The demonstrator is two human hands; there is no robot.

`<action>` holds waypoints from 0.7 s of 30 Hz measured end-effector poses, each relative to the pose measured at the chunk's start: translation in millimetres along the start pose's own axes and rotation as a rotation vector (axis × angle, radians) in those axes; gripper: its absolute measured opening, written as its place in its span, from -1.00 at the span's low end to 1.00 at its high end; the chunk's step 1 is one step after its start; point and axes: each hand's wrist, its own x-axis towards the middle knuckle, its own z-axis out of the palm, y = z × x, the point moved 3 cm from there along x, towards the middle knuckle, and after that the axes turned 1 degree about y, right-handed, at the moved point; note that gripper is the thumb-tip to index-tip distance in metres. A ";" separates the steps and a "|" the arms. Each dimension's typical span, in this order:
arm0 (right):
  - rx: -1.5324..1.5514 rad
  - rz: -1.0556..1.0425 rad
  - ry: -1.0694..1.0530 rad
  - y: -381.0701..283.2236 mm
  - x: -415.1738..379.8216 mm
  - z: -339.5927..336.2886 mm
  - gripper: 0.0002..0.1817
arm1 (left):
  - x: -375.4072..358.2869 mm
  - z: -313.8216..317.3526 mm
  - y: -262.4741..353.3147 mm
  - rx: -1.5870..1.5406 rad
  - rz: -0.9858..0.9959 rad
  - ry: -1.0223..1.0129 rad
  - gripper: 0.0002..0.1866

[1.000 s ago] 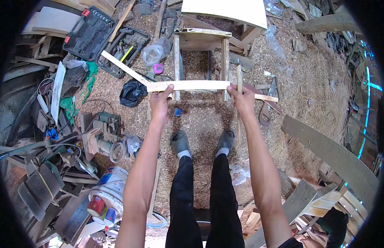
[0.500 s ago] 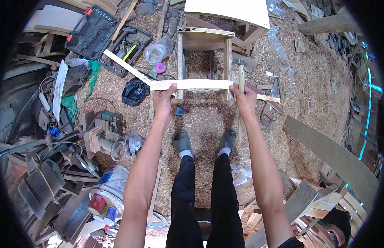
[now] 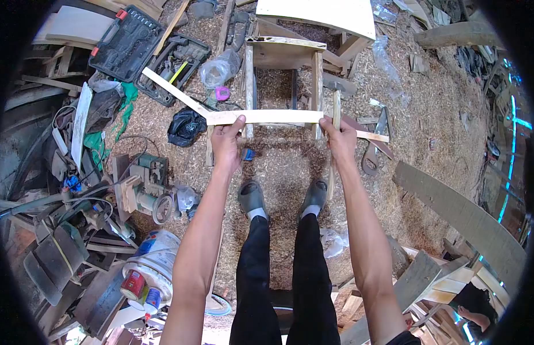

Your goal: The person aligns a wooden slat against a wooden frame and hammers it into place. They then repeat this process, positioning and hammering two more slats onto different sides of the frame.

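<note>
Both hands, left hand [image 3: 226, 144] and right hand [image 3: 340, 140], pinch the thin wooden strip [image 3: 265, 117] at its ends, so uneven pressure could snap it against the stool frame [image 3: 283, 57].

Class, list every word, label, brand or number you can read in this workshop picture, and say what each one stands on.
None can be read.
White plastic bucket with blue print: lettering too blurred.
Red-labelled tin cans beside it: labels too small.
Pale wooden strip held in the left hand and right hand: no marks.
</note>
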 end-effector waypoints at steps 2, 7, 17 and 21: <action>-0.052 -0.018 -0.007 -0.7 0.8 -0.7 -0.70 | 0.9 -0.4 1.2 0.019 0.037 -0.002 -0.64; -0.095 -0.004 -0.028 -3.2 -0.8 -2.7 -0.70 | 2.2 -1.9 -1.5 -0.023 0.058 -0.030 -0.60; -0.094 -0.021 -0.056 3.2 3.8 -5.0 -0.67 | 5.8 -4.6 -3.0 -0.004 0.064 -0.016 -0.60; -0.069 -0.024 -0.060 -0.8 0.8 -5.2 -0.65 | 3.7 -1.4 0.6 -0.024 0.107 0.007 -0.64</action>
